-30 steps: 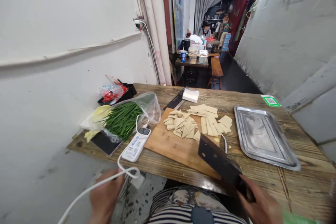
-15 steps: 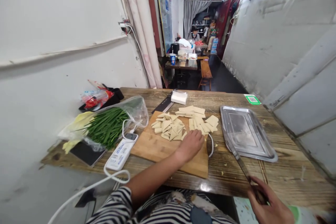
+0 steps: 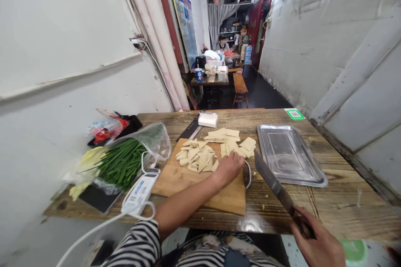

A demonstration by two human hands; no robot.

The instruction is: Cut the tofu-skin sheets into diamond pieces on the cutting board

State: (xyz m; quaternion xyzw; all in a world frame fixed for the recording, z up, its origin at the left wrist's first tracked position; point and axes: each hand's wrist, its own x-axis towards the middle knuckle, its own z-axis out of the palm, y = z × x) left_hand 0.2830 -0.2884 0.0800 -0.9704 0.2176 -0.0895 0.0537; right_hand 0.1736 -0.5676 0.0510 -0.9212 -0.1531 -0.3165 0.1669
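The left hand (image 3: 230, 167) rests with fingers spread flat on the pale beige cut tofu-skin pieces (image 3: 197, 158) lying on the one rectangular wooden cutting board (image 3: 188, 181), which sits on the rough wooden table (image 3: 338, 200). The right hand (image 3: 316, 240) has its fingers wrapped round the handle of a dark broad-bladed cleaver (image 3: 271, 179), held off the board. This looks like gathering between cuts; next calls for bringing blade over the pieces. A second knife (image 3: 191, 130), one steel tray (image 3: 288, 154) and one bag of green chives (image 3: 125, 160) stand by.

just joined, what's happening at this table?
A person is cutting pale flat sheets, likely tofu skin, on a wooden cutting board. The left hand rests on the cut pieces near the board's right edge. The right hand grips a cleaver by its handle, blade raised above the table. A steel tray sits to the right, a bag of green chives to the left.
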